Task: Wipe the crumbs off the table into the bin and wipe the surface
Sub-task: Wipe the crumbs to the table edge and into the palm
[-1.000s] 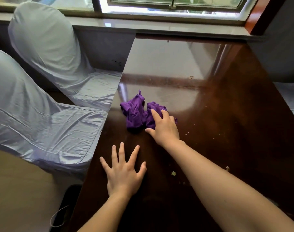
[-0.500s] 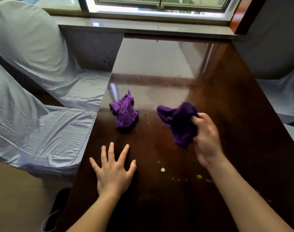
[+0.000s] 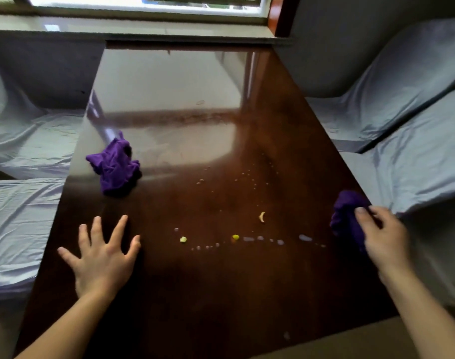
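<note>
Two bare hands and two bare forearms were all that showed of the person; the left hand [image 3: 102, 257] lay over the near left part of the dark wooden table [image 3: 221, 294], slim and long-fingered, its knuckles and tendons faintly marked; the left forearm [image 3: 65, 330] ran uncovered from the wrist to the table's near edge; the right hand [image 3: 384, 239], at the table's right edge, was slightly blurred, with a short, rounded, pale thumbnail [image 3: 361, 211]; the right forearm [image 3: 428, 314] was likewise uncovered along its whole visible length, smooth, widening from a narrow wrist; the other nails were too small to tell.
</note>
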Demonstrator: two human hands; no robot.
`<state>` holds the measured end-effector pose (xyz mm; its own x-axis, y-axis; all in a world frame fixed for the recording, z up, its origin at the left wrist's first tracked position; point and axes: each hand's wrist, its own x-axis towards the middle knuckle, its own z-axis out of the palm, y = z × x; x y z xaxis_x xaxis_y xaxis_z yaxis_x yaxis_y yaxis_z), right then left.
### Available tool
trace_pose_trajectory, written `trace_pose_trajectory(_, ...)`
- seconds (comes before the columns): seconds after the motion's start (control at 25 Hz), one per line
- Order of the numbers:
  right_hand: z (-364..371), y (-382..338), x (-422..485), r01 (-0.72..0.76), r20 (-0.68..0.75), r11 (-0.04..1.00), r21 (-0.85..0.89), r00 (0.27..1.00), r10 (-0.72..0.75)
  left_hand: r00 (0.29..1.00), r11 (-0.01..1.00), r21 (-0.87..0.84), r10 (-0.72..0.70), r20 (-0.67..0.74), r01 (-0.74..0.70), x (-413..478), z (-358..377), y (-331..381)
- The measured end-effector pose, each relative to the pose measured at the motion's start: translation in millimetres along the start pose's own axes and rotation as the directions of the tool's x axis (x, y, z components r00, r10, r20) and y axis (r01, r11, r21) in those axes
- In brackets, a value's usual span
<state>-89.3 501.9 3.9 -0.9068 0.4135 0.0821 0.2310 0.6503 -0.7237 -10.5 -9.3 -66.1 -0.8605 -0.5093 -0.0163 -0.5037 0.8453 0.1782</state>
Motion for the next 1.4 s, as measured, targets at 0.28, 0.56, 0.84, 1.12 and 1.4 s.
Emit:
trace_pose_trajectory(0.28,28.2,8.7,-43.8,0.115,0.135,0.776,-0.62,0.99,-0.039,0.998,0.999,0.024,0.047,-0.035,-0.046,-6.5,-4.7,3.4)
trace_pose_trajectory(0.56,111.8,-83.9,-103.1,0.257,0.338,0.924,-0.283,0.928,-0.155,0.996,0.957,-0.288,-0.055,-0.069,0.033,-16.1,-4.0,18.6)
trace_pose_trajectory(0.84,95.2,-89.2,-52.2,0.059,0.152,0.992,0.115,0.985,-0.076,0.986,0.964,-0.264,-0.016,-0.169,-0.029,-24.0,5.9,14.9)
trace_pose_trajectory(1.12,126.7,-83.7,2.4,0.064,0.291,0.95,-0.304,0.956,0.028,0.984,0.971,-0.24,-0.054,-0.17,0.011,-24.5,4.2,21.5)
trace_pose_trajectory(1.4,175.5,-135.7,-111.2,0.444,0.513,0.886,-0.136,0.796,-0.32,0.986,0.977,-0.213,-0.057,-0.157,0.023,-23.9,4.7,22.8)
